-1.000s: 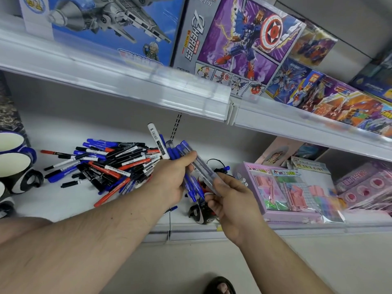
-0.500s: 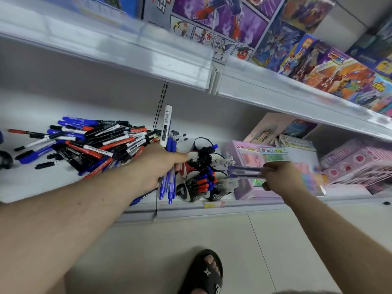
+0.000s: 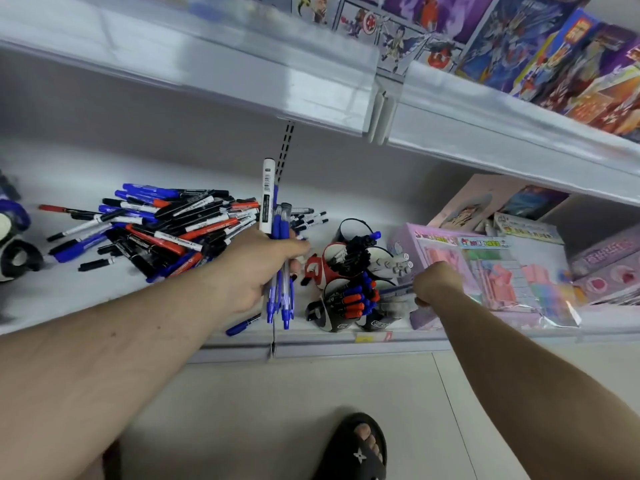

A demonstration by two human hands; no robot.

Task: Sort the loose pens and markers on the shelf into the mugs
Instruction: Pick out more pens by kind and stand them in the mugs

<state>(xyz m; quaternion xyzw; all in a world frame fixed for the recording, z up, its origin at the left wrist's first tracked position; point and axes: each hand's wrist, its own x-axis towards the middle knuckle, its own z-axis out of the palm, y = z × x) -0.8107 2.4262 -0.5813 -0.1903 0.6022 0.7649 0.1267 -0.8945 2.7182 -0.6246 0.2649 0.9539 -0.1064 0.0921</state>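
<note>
A bundle of blue pens [image 3: 281,292] and one white marker [image 3: 267,195] is gripped upright in the left hand [image 3: 258,268], fingers curled round the shafts; it appears to be kept as a reserve from which single pens are drawn. The right hand [image 3: 437,284] is closed round a clear-barrelled blue pen [image 3: 398,290], whose tip is directed toward 9 o'clock at the cluster of mugs [image 3: 353,289] at centre frame. Delivery into a mug is judged to be the step in hand.

The mugs are already stocked with black, blue and red caps. The loose pile of pens and markers [image 3: 156,230] lies on the shelf [image 3: 69,299] at 9 to 10 o'clock of the left hand, well apart from the mugs; much sorting is judged outstanding. One blue pen [image 3: 242,323] lies by itself near the shelf lip.

The right hand's fingers are hidden behind its back, and the receiving mug cannot be identified. Further mugs [image 3: 14,237] at the left edge are cut off. Motion blur obscures the pink packets [image 3: 485,271] at 3 o'clock.
</note>
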